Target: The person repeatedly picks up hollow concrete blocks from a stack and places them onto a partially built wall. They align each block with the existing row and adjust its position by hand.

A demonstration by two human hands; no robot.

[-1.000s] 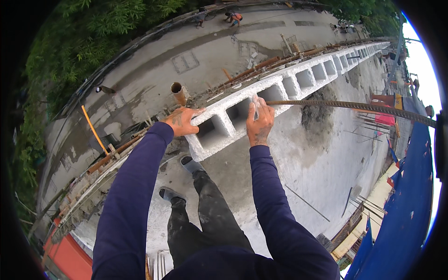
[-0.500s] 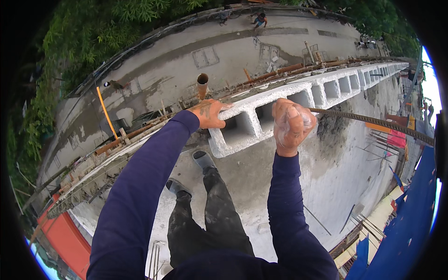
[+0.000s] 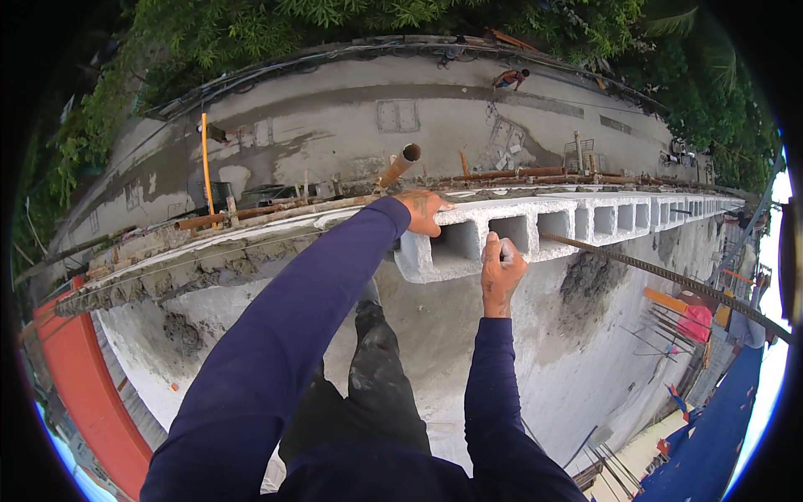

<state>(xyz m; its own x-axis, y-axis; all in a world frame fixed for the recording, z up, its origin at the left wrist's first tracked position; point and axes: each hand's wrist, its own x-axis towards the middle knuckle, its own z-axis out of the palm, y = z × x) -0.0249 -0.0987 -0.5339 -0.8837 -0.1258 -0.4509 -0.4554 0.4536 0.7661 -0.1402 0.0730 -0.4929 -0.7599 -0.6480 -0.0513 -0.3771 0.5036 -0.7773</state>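
Outdoor bldg site seen from high up: a grey concrete road [image 3: 351, 125] runs below, w/ green trees [image 3: 251, 25] beyond it and a person [image 3: 510, 79] far off on the road's far edge.

Head view: a long row of grey hollow concrete blocks forms the wall top [image 3: 636, 213], stretching away to the right. The end block [image 3: 456, 238] of that row is the near one, hollows facing up.
- Left hand [image 3: 422, 211]: lies on the end block's far-left top corner, fingers curled over the edge, gripping the block itself.
- Right hand [image 3: 502, 269]: at the end block's near face, closed in a fist around something small and pale; can't tell what it is.
- Rusty pipe [image 3: 400, 164] sticks up just behind the end block, near the left hand.
- Yellow rod [image 3: 205, 159] stands well left of the end block.
- Rebar [image 3: 669, 280] runs from the end block's right side out toward the lower right.
- Wet mortar bed [image 3: 192, 259] on the wall top left of the end block, not yet covered.
- Person's dark trousers [image 3: 376, 376] show below the end block, against the pale plastered wall face [image 3: 585, 351].
- Orange-red panel [image 3: 84, 376] far lower left; blue sheet [image 3: 711, 443] far lower right.
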